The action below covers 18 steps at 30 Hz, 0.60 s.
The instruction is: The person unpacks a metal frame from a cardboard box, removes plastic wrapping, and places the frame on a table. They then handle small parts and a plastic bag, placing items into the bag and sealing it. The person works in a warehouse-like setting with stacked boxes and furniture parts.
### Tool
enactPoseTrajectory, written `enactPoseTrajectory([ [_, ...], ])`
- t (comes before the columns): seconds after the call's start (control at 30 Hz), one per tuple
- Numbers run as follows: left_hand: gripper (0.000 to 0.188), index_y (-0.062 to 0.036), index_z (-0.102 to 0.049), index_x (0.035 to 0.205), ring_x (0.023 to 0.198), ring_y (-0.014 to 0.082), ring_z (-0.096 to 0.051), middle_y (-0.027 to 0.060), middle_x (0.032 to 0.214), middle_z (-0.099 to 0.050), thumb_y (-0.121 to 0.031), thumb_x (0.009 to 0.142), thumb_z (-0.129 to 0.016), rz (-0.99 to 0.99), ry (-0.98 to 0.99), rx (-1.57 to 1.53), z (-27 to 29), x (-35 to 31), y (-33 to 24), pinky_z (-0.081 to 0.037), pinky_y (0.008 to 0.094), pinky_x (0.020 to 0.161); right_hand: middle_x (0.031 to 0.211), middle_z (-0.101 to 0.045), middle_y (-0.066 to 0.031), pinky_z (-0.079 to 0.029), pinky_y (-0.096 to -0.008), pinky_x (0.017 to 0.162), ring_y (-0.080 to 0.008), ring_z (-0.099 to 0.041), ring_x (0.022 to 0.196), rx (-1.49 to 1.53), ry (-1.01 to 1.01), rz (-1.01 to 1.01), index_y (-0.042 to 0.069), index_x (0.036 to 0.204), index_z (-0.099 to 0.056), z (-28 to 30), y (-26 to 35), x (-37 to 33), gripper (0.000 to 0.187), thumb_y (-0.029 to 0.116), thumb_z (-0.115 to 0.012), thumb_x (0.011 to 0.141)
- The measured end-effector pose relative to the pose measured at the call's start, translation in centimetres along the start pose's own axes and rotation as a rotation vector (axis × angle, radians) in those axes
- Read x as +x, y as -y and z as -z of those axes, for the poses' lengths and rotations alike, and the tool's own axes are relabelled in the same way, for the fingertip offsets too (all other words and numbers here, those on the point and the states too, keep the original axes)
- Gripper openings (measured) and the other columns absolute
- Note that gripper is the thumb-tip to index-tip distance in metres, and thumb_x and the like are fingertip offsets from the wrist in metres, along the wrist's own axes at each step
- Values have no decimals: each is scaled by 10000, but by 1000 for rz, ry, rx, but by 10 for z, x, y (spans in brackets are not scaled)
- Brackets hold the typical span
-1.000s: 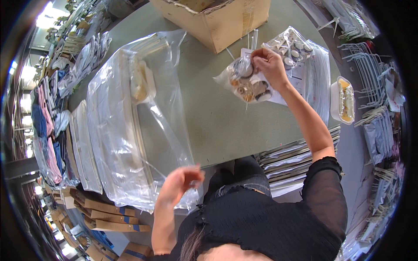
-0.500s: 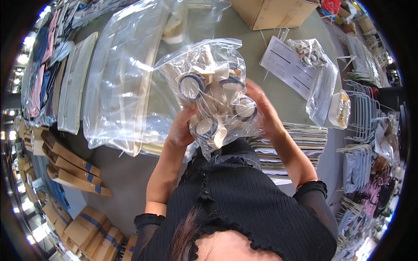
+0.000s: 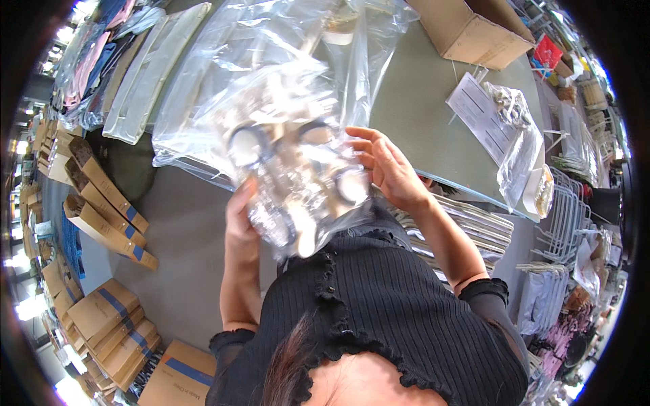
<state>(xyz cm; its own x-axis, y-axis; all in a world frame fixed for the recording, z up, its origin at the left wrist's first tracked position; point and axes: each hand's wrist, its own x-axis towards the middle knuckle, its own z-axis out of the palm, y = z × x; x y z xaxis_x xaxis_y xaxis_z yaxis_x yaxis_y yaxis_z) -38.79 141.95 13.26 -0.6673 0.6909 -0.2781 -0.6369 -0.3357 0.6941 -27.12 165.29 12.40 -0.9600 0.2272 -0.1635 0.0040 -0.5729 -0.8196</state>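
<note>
A clear plastic bag (image 3: 288,176) of beige parts and several white wheels with dark rims hangs in front of my body, blurred by motion. My left hand (image 3: 242,213) grips its left edge, thumb on the near side, while the other fingers are hidden behind it. Beside the bag's right edge is my right hand (image 3: 393,172), its fingers stretched out and apart. Whether those fingertips touch the plastic I cannot tell. Beyond the bag, a large clear plastic sheet or cover (image 3: 203,101) lies over the table (image 3: 413,108).
An open cardboard box (image 3: 474,37) stands at the far right of the table. Nearer are a printed paper sheet (image 3: 479,111), a bag of small parts (image 3: 508,105) and a white tub (image 3: 538,193). Flat stacked panels (image 3: 467,223) lie low at right. Cartons (image 3: 115,311) fill the left floor.
The bag has moved left and toward my body, with my left hand on it. My right hand has come off its side and opened. The whole view has swung round somewhat.
</note>
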Motion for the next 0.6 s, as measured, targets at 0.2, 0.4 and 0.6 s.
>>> enactPoseTrajectory([
  [0.2, 573, 57, -450, 1263, 986, 281, -606, 176, 1156, -584, -355, 868, -496, 41, -206, 79, 75, -84, -61, -489, 381, 868, 1371, -347, -167, -198, -548, 1069, -353, -265, 1304, -1590, -41, 417, 121, 1429, -243, -39, -85, 16, 811, 317, -693, 783],
  [0.4, 460, 69, -541, 1137, 810, 258, -653, 177, 984, -650, -287, 846, -521, 326, -246, 214, 130, -93, -80, -547, 371, 737, 684, -617, -142, -492, -343, 571, -277, -623, 620, -1060, -434, 416, 7, 881, -566, -11, -59, 58, 149, 122, -645, 829],
  [0.6, 438, -28, -524, 1217, 853, 189, -655, 100, 1068, -634, -276, 861, -587, 491, 242, 487, 49, 71, -33, -546, 338, 736, 733, -620, -161, -483, -415, 586, -334, -630, 657, -1137, -86, 367, 38, 873, -524, -57, -8, 30, 208, 149, -674, 779],
])
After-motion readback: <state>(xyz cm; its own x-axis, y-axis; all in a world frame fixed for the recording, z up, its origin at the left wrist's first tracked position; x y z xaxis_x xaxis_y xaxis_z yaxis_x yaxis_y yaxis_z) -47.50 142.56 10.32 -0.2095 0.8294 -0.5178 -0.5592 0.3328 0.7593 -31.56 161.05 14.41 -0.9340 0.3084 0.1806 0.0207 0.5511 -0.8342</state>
